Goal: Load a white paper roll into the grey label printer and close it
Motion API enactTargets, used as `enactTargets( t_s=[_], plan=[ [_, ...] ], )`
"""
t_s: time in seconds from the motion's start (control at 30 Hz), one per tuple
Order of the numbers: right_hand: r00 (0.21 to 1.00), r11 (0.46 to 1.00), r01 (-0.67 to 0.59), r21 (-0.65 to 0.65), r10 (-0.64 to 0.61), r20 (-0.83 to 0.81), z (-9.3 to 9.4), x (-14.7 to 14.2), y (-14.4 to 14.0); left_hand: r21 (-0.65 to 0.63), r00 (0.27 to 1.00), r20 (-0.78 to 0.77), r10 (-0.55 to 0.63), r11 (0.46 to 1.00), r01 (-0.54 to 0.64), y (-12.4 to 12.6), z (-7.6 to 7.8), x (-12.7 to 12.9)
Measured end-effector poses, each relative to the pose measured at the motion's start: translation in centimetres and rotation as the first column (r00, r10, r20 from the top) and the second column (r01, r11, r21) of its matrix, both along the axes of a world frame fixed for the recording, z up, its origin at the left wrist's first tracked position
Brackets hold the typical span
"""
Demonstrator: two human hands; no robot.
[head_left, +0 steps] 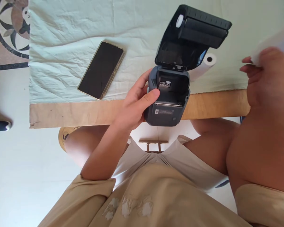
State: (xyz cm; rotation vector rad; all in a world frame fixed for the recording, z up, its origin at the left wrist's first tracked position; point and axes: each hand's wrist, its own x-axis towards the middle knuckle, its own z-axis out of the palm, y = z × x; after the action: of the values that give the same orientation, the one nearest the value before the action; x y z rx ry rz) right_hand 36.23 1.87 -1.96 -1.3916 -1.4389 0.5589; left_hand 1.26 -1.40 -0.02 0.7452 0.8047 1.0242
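While left hand point(138, 105) grips the open printer point(168, 94) overhanging the worktop point(85, 112) edge, right hand point(265, 75) pinches blurred white paper point(274, 42); loosened grip could tip printer off.

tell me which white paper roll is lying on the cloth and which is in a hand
The paper roll behind the open printer lies on the cloth. The other white roll, blurred at the right edge, is in the right hand.
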Motion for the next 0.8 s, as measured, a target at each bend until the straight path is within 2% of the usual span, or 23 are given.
enactTargets(
  t_s=[0.07, 0.1, 0.13, 0.2, 0.23, 0.3, 0.37, 0.4, 0.43, 0.5, 0.6, 0.67, 0.8],
  plan=[
    [0.963, 0.972, 0.233, 0.035, -0.236, 0.127, -0.6, -0.2, 0.5, -0.013, 1.0, -0.002, 0.0, 1.0, -0.001, 0.1, 0.0, -0.1],
    [0.93, 0.951, 0.307, 0.027, -0.306, 0.203, -0.7, -0.4, 0.5, -0.022, 1.0, 0.0, 0.011, 1.0, -0.011, 0.1, 0.0, -0.1],
    [0.904, 0.939, 0.345, 0.0, -0.332, 0.269, -0.7, -0.5, 0.5, -0.03, 1.0, 0.004, 0.025, 0.999, -0.025, 0.1, 0.1, 0.0],
    [0.884, 0.929, 0.36, -0.09, -0.309, 0.351, -0.5, -0.6, 0.2, -0.038, 0.999, 0.016, 0.037, 0.999, -0.036, 0.1, 0.2, 0.1],
    [0.879, 0.931, 0.355, -0.085, -0.302, 0.368, -0.3, -0.7, 0.0, -0.037, 0.999, 0.021, 0.033, 0.999, -0.032, 0.1, 0.2, 0.1],
    [0.876, 0.949, 0.306, 0.075, -0.311, 0.367, 0.3, -1.1, -0.5, -0.033, 0.999, 0.027, 0.025, 0.999, -0.024, 0.1, 0.2, 0.2],
    [0.884, 0.943, 0.183, 0.277, -0.281, 0.374, 1.0, -2.4, -1.0, -0.034, 0.999, 0.031, 0.029, 0.999, -0.028, 0.1, 0.2, 0.3],
    [0.885, 0.944, 0.118, 0.309, -0.241, 0.397, 1.2, -3.4, -1.2, -0.037, 0.999, 0.03, 0.035, 0.999, -0.034, 0.1, 0.2, 0.3],
    [0.895, 0.951, 0.058, 0.303, -0.184, 0.405, 1.4, -4.6, -1.3, -0.038, 0.999, 0.028, 0.042, 0.998, -0.041, 0.1, 0.2, 0.3],
    [0.906, 0.994, -0.034, 0.1, -0.012, 0.424, 1.3, -7.0, -1.1, -0.027, 0.998, 0.021, 0.056, 0.998, -0.056, 0.1, 0.1, 0.3],
    [0.915, 0.997, -0.009, -0.077, 0.04, 0.401, 0.3, -9.7, -0.3, -0.005, 0.999, 0.013, 0.049, 0.999, -0.049, 0.1, 0.0, 0.3],
    [0.926, 0.993, 0.024, -0.111, 0.02, 0.377, -0.2, -10.3, 0.1, -0.003, 0.999, 0.009, 0.035, 0.999, -0.035, 0.1, -0.1, 0.2],
    [0.949, 0.997, 0.021, -0.077, 0.005, 0.314, -0.5, -10.2, 0.2, 0.007, 1.0, 0.018, -0.007, 1.0, 0.007, 0.1, -0.2, 0.0]
  ],
)
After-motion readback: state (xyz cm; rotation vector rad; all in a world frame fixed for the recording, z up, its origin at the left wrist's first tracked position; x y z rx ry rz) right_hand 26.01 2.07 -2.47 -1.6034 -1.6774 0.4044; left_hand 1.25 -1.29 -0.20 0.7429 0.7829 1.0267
